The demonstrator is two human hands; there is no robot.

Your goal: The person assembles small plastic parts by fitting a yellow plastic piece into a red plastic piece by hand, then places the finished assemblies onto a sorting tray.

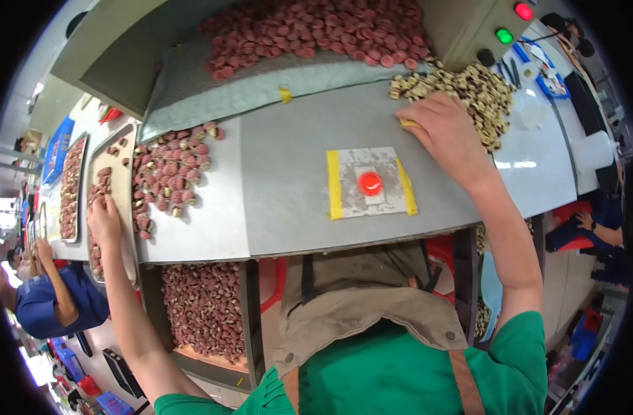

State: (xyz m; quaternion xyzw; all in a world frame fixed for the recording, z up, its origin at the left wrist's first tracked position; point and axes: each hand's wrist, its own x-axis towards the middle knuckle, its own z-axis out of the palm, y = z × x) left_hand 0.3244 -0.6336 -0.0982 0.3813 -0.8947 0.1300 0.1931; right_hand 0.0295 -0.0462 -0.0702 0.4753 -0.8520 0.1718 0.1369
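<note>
My left hand (104, 220) reaches down into a shallow tray (128, 242) holding small reddish-brown knobbly pieces (97, 190). Its fingers are drawn together, and what they hold, if anything, is hidden. Off to the right, my right hand (446, 135) is closed beside a heap of small cream-and-dark pieces (486, 97). A bit of yellow shows at its fingertips; I cannot tell if it is held or worn. Between the hands, a glowing red round spot (370, 183) sits on a scuffed plate (392, 200) edged with yellow tape.
Many flat red caps (309, 34) lie under the machine housing at the back. Assembled-looking reddish pieces (171, 169) are heaped left of the grey mat (289, 138). Below the table edge stands a full drawer (204, 304). A co-worker in blue (60, 297) is at the left.
</note>
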